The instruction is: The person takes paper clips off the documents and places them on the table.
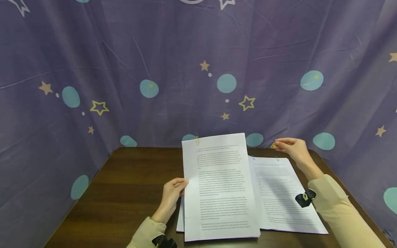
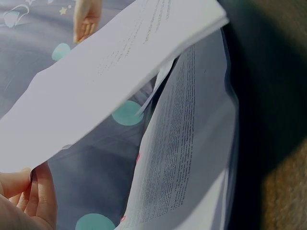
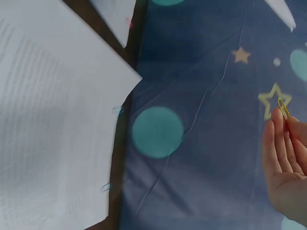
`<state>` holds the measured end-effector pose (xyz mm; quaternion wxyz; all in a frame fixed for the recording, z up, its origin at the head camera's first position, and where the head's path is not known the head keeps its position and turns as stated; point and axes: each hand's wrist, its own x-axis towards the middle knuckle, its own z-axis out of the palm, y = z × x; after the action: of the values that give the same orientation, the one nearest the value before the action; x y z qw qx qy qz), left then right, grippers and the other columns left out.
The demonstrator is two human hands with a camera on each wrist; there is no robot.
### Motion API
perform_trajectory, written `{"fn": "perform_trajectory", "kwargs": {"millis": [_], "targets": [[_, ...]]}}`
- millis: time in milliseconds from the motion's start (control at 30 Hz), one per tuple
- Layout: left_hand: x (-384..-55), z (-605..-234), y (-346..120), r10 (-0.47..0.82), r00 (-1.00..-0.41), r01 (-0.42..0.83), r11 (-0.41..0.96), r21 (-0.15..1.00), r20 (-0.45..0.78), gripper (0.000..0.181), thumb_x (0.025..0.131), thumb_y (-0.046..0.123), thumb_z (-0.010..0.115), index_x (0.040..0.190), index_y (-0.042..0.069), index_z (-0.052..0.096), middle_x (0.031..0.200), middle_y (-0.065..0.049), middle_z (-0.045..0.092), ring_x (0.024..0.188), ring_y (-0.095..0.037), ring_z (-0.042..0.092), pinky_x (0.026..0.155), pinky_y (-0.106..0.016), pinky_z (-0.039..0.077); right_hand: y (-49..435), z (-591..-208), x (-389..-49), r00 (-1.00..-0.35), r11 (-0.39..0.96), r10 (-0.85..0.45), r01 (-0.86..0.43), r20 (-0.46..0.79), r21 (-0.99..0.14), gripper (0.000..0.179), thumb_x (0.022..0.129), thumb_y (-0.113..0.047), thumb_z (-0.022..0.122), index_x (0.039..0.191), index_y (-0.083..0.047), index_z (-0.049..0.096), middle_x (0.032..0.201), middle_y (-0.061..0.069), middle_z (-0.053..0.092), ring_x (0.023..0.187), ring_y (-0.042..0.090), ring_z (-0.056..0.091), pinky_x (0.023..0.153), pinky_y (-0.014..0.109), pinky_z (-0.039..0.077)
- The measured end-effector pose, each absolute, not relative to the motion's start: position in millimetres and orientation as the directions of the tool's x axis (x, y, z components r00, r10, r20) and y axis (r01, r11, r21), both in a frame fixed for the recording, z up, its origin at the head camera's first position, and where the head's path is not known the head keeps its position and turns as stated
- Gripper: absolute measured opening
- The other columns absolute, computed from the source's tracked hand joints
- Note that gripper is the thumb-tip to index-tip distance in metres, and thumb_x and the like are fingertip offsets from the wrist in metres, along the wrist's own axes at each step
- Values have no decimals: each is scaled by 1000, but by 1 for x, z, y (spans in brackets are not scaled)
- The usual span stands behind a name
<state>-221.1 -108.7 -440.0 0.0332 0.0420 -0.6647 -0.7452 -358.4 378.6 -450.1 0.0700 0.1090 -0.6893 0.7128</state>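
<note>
My left hand (image 1: 171, 196) pinches the left edge of a stack of printed sheets (image 1: 221, 193), which it holds up off the table. A yellow paper clip (image 1: 197, 140) sits on the top edge of that stack, toward its left corner. My right hand (image 1: 293, 148) is raised at the right, above the far end of the table. Between its thumb and fingertips it pinches a second yellow paper clip (image 3: 283, 108). Below it lies another printed stack (image 1: 285, 196) with two blue paper clips (image 3: 117, 110) on its far edge.
A further stack of paper (image 2: 168, 143) lies beneath the raised sheets, mostly hidden in the head view; small red marks show at its edge in the left wrist view. Everything is on a dark wooden table (image 1: 124, 193). A purple patterned curtain (image 1: 173, 113) hangs right behind it.
</note>
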Motion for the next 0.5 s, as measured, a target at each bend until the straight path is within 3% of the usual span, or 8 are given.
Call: {"fn": "perform_trajectory", "kwargs": {"millis": [167, 200, 367, 500], "targets": [[-220, -440, -110, -110, -994, -10, -120, 993, -24, 13, 80, 0, 62, 88, -9, 59, 63, 5, 61, 48, -3, 48, 47, -15, 43, 398, -462, -343, -969, -120, -37, -239, 244, -964, 22, 85, -1, 55, 104, 8, 61, 91, 17, 65, 78, 24, 65, 73, 30, 51], [-220, -440, -110, -112, -993, -11, -120, 993, -25, 12, 79, 0, 62, 88, -9, 59, 62, 5, 61, 48, -3, 48, 46, -15, 43, 399, -459, -336, -972, -87, -8, -235, 236, -968, 24, 86, -2, 55, 107, 9, 59, 93, 17, 65, 79, 25, 64, 73, 31, 50], [-220, -441, -110, -112, -993, -9, -131, 991, -24, 12, 79, -1, 61, 88, -9, 59, 62, 6, 60, 47, -3, 47, 46, -16, 43, 445, -519, -358, -961, 25, 145, -232, 233, -972, 35, 78, -16, 67, 109, 0, 61, 93, 10, 67, 81, 24, 64, 71, 33, 50], [-220, -442, -110, -102, -994, -15, -140, 990, -29, 11, 80, 0, 61, 88, -8, 59, 62, 7, 60, 48, -3, 48, 46, -16, 43, 448, -525, -345, -945, 21, 244, -218, 216, -976, 39, 74, -17, 71, 105, 4, 61, 89, 10, 67, 77, 24, 65, 68, 32, 50]]}}
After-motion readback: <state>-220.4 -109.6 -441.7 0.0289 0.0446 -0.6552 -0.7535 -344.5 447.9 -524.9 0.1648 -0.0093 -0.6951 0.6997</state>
